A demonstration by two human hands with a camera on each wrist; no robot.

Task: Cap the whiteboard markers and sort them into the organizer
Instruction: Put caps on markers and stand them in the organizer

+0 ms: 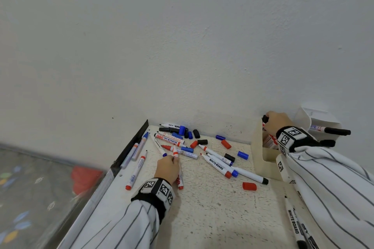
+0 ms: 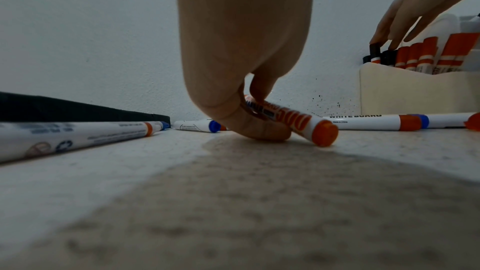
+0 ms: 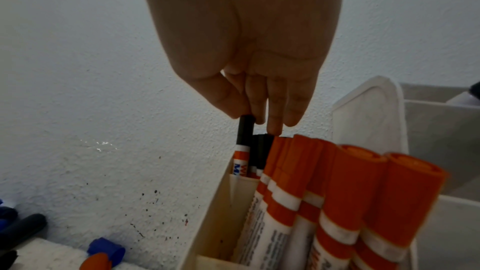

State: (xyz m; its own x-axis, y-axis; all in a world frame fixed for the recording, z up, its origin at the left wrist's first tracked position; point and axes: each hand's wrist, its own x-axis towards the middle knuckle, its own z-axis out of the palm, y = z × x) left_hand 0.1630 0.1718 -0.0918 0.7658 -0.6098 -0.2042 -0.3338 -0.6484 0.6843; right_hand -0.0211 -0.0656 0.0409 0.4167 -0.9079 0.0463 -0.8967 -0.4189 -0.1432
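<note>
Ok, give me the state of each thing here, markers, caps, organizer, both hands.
Left hand: pinching red marker on the table.
Right hand: pinching black-capped marker upright in organizer.
Red-capped markers: standing in organizer.
Loose caps: scattered on table.

You get even, soft light in head view, edges bent & smeared esp. lower left. Left wrist view dim, table (image 2: 233, 202) foreground blurred w/ broad shadow. Right wrist view soft-focus; small glare on wall (image 3: 98, 145).
</note>
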